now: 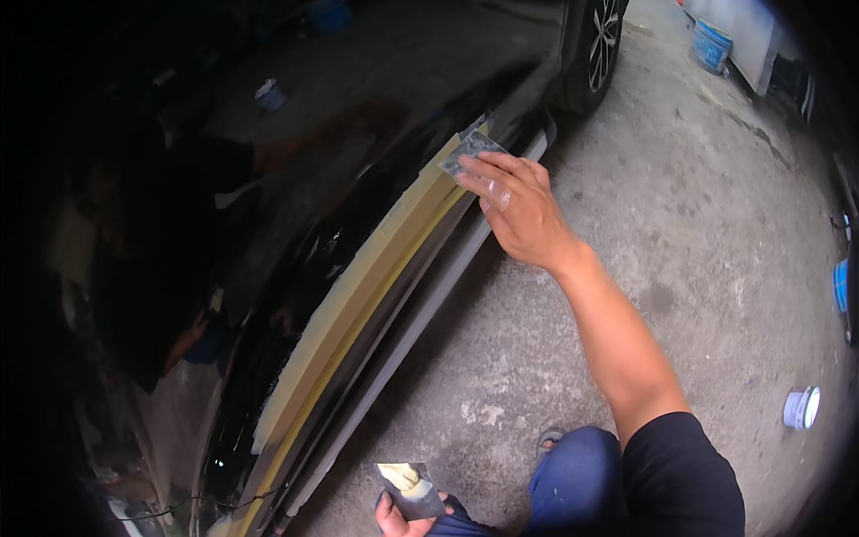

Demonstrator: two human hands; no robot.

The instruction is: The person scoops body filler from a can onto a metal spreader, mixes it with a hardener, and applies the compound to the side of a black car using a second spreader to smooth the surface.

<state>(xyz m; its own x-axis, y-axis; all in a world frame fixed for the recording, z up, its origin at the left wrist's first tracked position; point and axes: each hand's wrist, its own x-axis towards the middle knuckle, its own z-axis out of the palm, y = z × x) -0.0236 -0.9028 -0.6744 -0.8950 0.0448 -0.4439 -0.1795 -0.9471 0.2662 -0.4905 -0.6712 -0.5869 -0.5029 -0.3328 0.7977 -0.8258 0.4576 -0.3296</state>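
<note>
A long strip of yellowish body filler [353,285] runs along the lower side of a glossy black car [295,206]. My right hand [521,208] grips a thin grey filler spreader [467,154]. Its blade lies against the strip's far end, fingers laid over its back. Down at the lower edge, my left hand [392,519] holds a dark flat mixing plate [417,507] by its near edge. A dab of pale yellow putty [401,474] sits on top of the plate, which is apart from the car.
Below the strip runs a grey sill [394,365]. The car's wheel [601,54] stands beyond the far end of the strip. On the concrete floor [680,268] are a blue bucket [711,46] at the far right and a white tub [801,408] at the right. My knee [580,479] is close by.
</note>
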